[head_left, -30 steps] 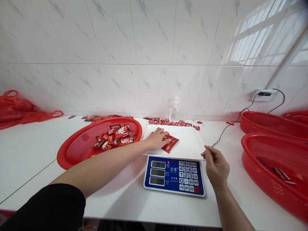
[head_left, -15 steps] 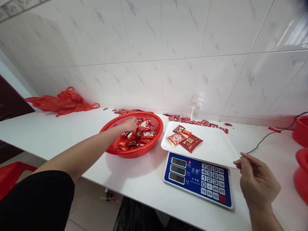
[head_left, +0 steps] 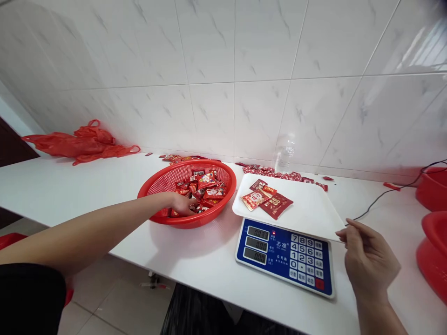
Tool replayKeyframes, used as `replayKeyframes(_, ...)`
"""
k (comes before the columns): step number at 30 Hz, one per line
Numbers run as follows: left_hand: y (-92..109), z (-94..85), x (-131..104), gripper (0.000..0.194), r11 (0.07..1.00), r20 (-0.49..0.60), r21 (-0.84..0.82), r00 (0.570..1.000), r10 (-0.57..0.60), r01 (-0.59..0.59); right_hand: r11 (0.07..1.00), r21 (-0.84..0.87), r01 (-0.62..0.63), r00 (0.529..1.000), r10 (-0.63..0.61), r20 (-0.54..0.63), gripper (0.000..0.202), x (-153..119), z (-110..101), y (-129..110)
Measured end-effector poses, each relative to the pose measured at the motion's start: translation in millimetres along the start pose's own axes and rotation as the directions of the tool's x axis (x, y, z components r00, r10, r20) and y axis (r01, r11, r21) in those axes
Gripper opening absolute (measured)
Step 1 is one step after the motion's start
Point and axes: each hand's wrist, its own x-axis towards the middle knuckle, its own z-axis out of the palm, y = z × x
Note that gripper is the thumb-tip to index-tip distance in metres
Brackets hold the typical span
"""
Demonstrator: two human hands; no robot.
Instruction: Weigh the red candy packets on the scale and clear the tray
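Observation:
My left hand (head_left: pixel 184 204) reaches into a red mesh basket (head_left: pixel 186 221) and touches the small red packets (head_left: pixel 206 180) in it; its fingers curl down among them, and whether they grip one is hidden. My right hand (head_left: pixel 370 253) pinches the near right corner of the white scale tray (head_left: pixel 310 202). Several red and gold packets (head_left: pixel 275 204) lie overlapping on the tray's left half. Below the tray shows the blue panel of the scale (head_left: pixel 284 256), with number keys and lit displays.
Red plastic bags (head_left: pixel 84 143) lie at the far left. Small packets (head_left: pixel 272 173) are strewn along the wall behind the tray, beside a clear bottle (head_left: pixel 285 156). Red containers (head_left: pixel 433 251) stand at the right, with a dark cable (head_left: pixel 379 201) running near them.
My left hand has moved toward the near side of the basket, lower among the packets. My right hand keeps its pinch on the tray corner. The view has shifted slightly.

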Motion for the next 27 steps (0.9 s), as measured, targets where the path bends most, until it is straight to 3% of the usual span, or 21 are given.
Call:
replayKeyframes(3, -3.4, 2.9, 3.5, 0.086, 0.995, -0.027, -0.027, 0.995, -0.095, 0.094, 1.000, 0.030, -0.003, 1.000, 0.002, 0.011, 0.037, 1.2, 0.2, -1.3)
replayKeyframes(6, -7.8, 5.6, 8.5, 0.089, 0.992, -0.078, -0.001, 0.989, -0.125, 0.125, 1.000, 0.028, -0.006, 1.000, 0.005, 0.023, 0.037, 1.9, 0.0, -2.5)
replayKeyframes(9, -9.3, 5.4, 11.0, 0.075, 0.989, 0.019, -0.039, 0.990, -0.142, 0.143, 1.000, 0.015, -0.009, 1.000, 0.009, 0.022, 0.037, 2.2, -0.2, -3.1)
replayKeyframes(11, -10.2, 4.5, 12.2, 0.055, 0.991, 0.057, -0.075, 0.993, -0.104, 0.108, 1.000, 0.017, -0.006, 1.000, 0.005, 0.022, 0.037, 2.6, -0.1, -2.8)
replayKeyframes(13, -11.8, 4.0, 13.9, 0.036, 0.994, 0.040, -0.101, 0.998, -0.039, 0.043, 1.000, 0.021, -0.003, 1.000, 0.002, 0.026, 0.037, 3.1, 0.3, -1.6)
replayKeyframes(16, -13.9, 3.5, 16.2, 0.027, 0.991, 0.023, -0.136, 1.000, 0.020, -0.017, 1.000, 0.027, -0.006, 1.000, 0.005, 0.031, 0.036, 3.6, 1.2, 1.9)
replayKeyframes(19, -13.2, 1.1, 15.5, 0.035, 0.992, 0.074, -0.125, 0.997, 0.002, 0.007, 0.999, 0.033, -0.009, 1.000, 0.009, 0.025, 0.035, 3.7, 2.1, 5.5)
replayKeyframes(23, -10.0, -5.2, 12.3, 0.063, 0.999, 0.150, 0.007, 0.987, -0.051, 0.051, 0.999, 0.042, -0.007, 0.999, 0.006, 0.037, 0.032, 4.2, 2.3, 7.0)
replayKeyframes(27, -9.4, -9.2, 12.3, 0.064, 0.991, 0.076, 0.125, 0.996, -0.048, 0.038, 0.999, 0.053, 0.007, 0.999, -0.009, 0.038, 0.029, 6.0, 2.5, 5.2)
